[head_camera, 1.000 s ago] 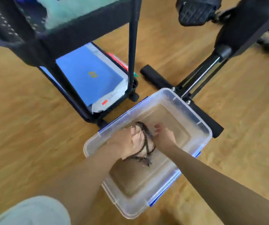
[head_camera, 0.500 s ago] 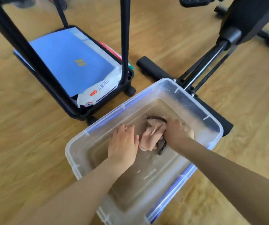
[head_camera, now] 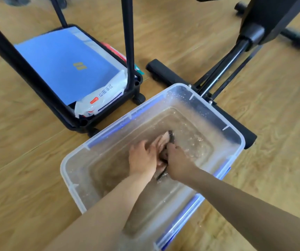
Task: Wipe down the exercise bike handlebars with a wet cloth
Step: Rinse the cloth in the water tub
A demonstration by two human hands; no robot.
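Observation:
A pinkish cloth with a dark edge (head_camera: pixel 165 140) lies bunched in the water of a clear plastic tub (head_camera: pixel 73 167) on the wooden floor. My left hand (head_camera: pixel 142 157) and my right hand (head_camera: pixel 177 161) are both down in the tub, side by side, each gripping the wet cloth between them. The black frame of the exercise bike (head_camera: pixel 223 60) rises behind the tub to the upper right. Its handlebars are out of view.
A black wheeled cart (head_camera: pixel 98 120) stands left of the tub, its bottom shelf holding a blue sheet (head_camera: pixel 67 66) and a white packet (head_camera: pixel 102 98). The bike's floor bar (head_camera: pixel 165 71) runs behind the tub. Bare wooden floor (head_camera: pixel 18 160) lies to the left.
My left hand has moved right and taken hold of the cloth beside my right hand. The water now ripples and splashes around the cloth.

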